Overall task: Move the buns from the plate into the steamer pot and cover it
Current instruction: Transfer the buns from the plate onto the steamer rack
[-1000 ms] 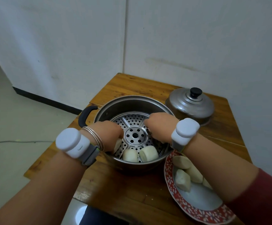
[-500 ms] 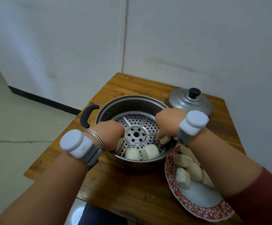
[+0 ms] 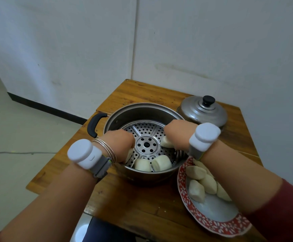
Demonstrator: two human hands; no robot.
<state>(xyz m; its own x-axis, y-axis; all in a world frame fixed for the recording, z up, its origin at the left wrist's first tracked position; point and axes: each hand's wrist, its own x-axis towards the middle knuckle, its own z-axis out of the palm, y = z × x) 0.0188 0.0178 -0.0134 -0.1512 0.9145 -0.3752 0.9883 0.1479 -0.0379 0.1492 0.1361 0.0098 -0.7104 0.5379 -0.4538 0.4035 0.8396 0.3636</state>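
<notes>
The steel steamer pot [image 3: 142, 109] stands mid-table with a perforated rack [image 3: 146, 132] inside. Two white buns [image 3: 151, 164] lie at the rack's near edge. My left hand [image 3: 119, 145] reaches into the pot's left side, closed on a bun [image 3: 129, 152] that mostly hides under the fingers. My right hand [image 3: 179, 133] is inside the right side, holding another bun [image 3: 166, 142] against the rack. Several buns [image 3: 200, 182] remain on the red-patterned plate [image 3: 212, 222] at the right, partly under my right forearm. The metal lid [image 3: 202, 110] with a black knob sits behind the pot.
The small wooden table [image 3: 142, 91] stands against a white wall. A black pot handle [image 3: 95, 124] sticks out to the left. Bare floor lies to the left of the table.
My right hand has come from over the plate's edge into the pot with a bun, now lower on the rack. My left hand has stayed in place on its bun.
</notes>
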